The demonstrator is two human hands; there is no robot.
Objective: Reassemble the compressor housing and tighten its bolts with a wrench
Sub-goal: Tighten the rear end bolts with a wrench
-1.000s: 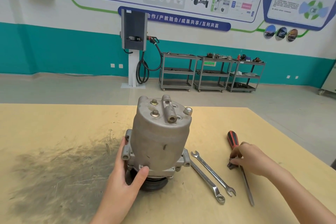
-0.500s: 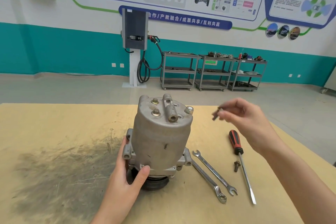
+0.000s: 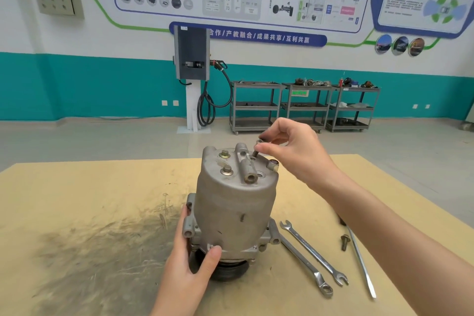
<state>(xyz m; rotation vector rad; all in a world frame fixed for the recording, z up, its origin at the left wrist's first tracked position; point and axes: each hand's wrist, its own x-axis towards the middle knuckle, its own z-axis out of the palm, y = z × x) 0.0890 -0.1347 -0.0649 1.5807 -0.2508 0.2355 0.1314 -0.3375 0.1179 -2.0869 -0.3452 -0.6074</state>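
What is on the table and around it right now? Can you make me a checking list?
Surface: tan table with a dark smudge at the left.
Job's things: compressor stands upright, two bolts in its top; loose bolt and two wrenches lie to its right.
Clutter: screwdriver beside the loose bolt.
Grippers: left hand holds the compressor base; right hand pinches a bolt over a top hole.
Cables: black cable hangs from the wall charger.
Surroundings: grey carts along the teal wall, posters above.

Blue wall banner (image 3: 259,38) reads 合作/产教融合/成果共享/互利共赢
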